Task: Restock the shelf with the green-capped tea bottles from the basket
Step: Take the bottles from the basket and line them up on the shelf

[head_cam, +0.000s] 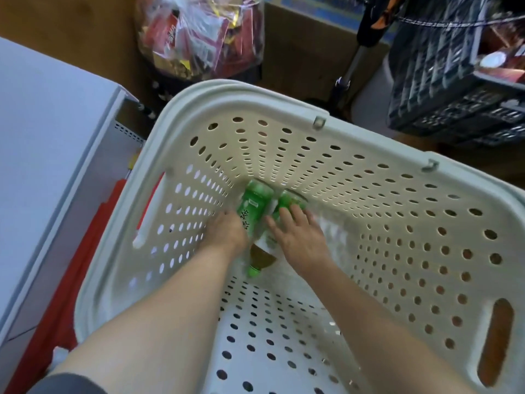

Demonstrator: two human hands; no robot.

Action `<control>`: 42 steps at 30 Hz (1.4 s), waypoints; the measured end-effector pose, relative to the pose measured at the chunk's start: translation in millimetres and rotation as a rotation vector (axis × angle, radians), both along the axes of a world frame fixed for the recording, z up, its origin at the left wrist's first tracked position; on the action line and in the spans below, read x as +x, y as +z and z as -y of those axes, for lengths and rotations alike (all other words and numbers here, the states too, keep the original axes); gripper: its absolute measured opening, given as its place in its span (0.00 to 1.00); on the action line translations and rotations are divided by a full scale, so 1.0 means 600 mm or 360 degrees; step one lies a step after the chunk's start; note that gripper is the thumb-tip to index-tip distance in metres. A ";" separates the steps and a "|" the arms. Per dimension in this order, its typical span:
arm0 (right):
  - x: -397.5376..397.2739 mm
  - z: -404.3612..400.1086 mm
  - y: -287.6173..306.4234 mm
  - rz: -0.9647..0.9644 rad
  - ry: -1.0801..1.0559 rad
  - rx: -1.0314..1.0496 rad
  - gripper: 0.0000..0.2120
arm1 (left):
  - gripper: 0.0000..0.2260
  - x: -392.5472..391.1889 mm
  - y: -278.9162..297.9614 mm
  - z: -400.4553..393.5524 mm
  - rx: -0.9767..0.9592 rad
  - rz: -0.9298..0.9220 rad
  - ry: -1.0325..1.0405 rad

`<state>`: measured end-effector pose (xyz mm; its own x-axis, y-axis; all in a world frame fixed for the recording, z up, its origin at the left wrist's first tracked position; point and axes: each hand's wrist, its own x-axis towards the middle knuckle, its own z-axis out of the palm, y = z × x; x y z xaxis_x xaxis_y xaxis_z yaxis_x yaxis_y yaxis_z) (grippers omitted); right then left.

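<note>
Two green-labelled tea bottles lie on their sides at the bottom far corner of a cream perforated basket [397,194]. The left bottle [254,206] has its green cap [253,270] pointing toward me. My left hand [227,230] wraps the left side of that bottle. The second bottle [289,201] lies just to the right, mostly covered. My right hand [298,234] lies over it with fingers spread on its body; whether the fingers close around it is not visible.
A white shelf unit [42,137] stands to the left of the basket, with red material [85,265] beside it. A clear bag of packaged snacks [199,35] sits beyond the basket. A dark plastic crate [454,81] is at the upper right.
</note>
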<state>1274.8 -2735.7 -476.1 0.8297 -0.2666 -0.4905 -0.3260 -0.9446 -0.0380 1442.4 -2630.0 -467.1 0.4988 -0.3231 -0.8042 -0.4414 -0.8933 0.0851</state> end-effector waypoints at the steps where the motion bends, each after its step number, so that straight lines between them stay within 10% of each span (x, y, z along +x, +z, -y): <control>1: -0.002 0.010 -0.003 -0.0003 0.0039 -0.0038 0.35 | 0.26 -0.001 -0.007 -0.005 0.0007 -0.0037 -0.0023; 11: 0.011 0.081 -0.010 -0.0169 0.0214 -0.0110 0.29 | 0.28 -0.002 -0.023 -0.010 0.0015 -0.0293 0.0047; 20: -0.035 0.131 0.049 -0.0188 -0.0498 0.0545 0.29 | 0.28 0.026 0.071 0.002 -0.0267 -0.0035 0.0072; 32: -0.102 0.127 0.225 0.0098 -0.1431 0.1397 0.27 | 0.23 0.018 0.293 0.021 -0.0721 0.0388 0.0049; 42: -0.074 0.095 0.461 0.0582 -0.1235 0.1479 0.18 | 0.38 0.058 0.580 -0.010 -0.1468 0.0372 0.0132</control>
